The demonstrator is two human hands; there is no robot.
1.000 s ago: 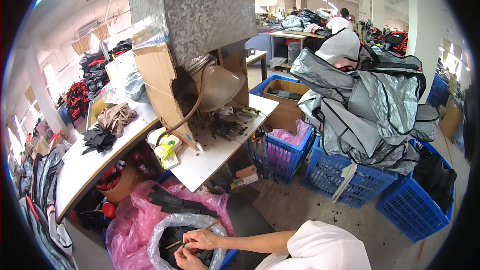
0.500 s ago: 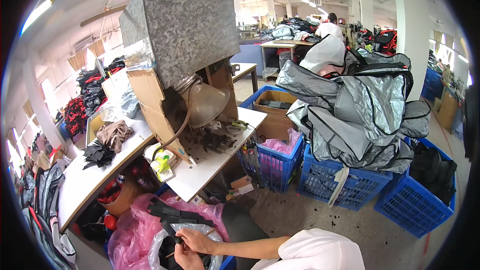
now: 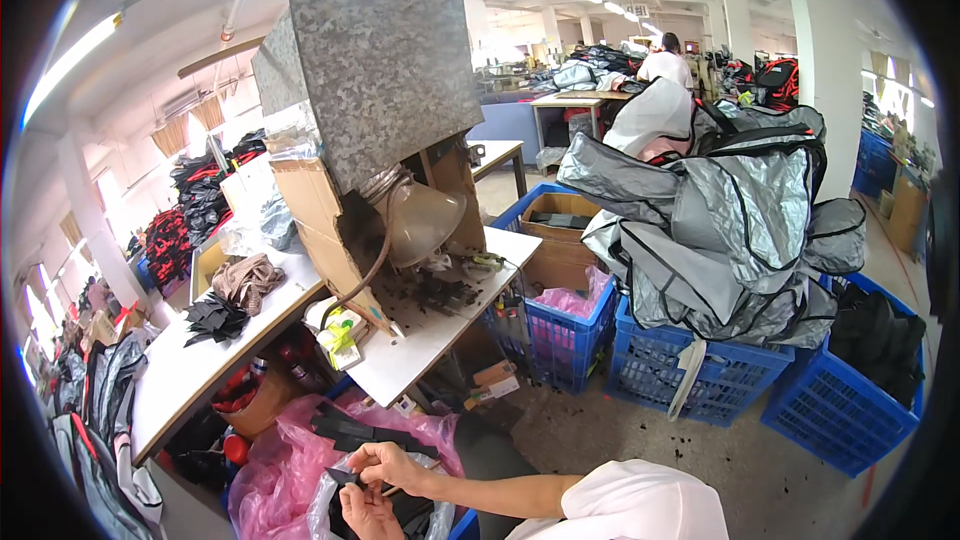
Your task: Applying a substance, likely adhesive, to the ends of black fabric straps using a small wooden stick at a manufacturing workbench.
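My right hand (image 3: pixel 392 467) pinches a small black strip (image 3: pixel 346 478) between its fingertips. Just below it my left hand (image 3: pixel 368 514) is curled, its fingertips against the strip's lower edge. Both hands are over a clear plastic bag (image 3: pixel 318 514) holding dark pieces, partly hidden by the hands. Longer black strips (image 3: pixel 350 430) lie just beyond, on a crumpled pink plastic bag (image 3: pixel 268 475). The strip's exact material is too small to tell.
A white bench (image 3: pixel 400 365) ahead carries a lamp (image 3: pixel 425 223) beneath a grey metal hood (image 3: pixel 385 60). On the right, silver bags (image 3: pixel 735 210) are heaped on a blue crate (image 3: pixel 690 375); another blue crate (image 3: pixel 835 430) holds black pieces. Dark scraps litter the floor.
The black strip, upright between my hands before, now lies more sideways, and my right hand's fingers have shifted on it. The whole view has moved slightly.
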